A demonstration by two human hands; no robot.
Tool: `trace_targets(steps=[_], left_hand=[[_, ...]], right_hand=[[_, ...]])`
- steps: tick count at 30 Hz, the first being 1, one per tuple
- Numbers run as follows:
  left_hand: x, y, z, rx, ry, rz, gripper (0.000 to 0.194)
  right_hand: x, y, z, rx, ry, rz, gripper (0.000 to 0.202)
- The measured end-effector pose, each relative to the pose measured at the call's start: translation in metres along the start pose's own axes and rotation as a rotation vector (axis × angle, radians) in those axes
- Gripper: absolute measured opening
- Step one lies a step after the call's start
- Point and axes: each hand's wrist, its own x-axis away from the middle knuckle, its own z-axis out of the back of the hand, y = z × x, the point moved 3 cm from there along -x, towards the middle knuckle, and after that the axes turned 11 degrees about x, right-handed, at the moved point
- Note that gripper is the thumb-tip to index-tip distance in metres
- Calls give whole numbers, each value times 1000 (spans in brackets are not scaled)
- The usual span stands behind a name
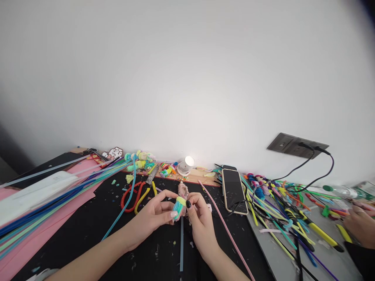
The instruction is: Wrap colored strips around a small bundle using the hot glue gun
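Observation:
Between my two hands, above the black table, is a small pipe-cleaner figure (179,207) with a teal body, a yellow band and a pinkish-brown part above. My left hand (158,210) pinches its teal side between thumb and fingers. On the other side, the thumb and fingers of my right hand (199,218) are closed on it, so part of the figure is covered. A grey-blue pipe cleaner (181,249) lies below my hands. Pliers with red handles (131,197) and a tool with yellow handles (142,201) lie left of my left hand.
Long pipe cleaners (73,191) spread over pink paper (58,234) at left. A white cup (186,166) stands by the wall. At right are a phone (233,187), yellow-black pliers (319,232), a bottle (342,191) and another person's hand (361,224). Cables run from a wall socket (295,144).

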Motion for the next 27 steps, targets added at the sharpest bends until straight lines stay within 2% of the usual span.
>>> trace_targets(steps=[11,17,22,27], left_hand=[[2,0,-3,59,-13,49,31],[3,0,-5,55,-12,69,31],[-1,-1,-2,-7,17,-3,27],[-3,-7,6,-165,77,-87,33]], right_hand=[[-1,-6,-3,-63,-12,-23,17],[0,-5,-1,26,-5,15,15],[1,-3,2,142,7,61,15],[2,-4,4,203,29,91,14]])
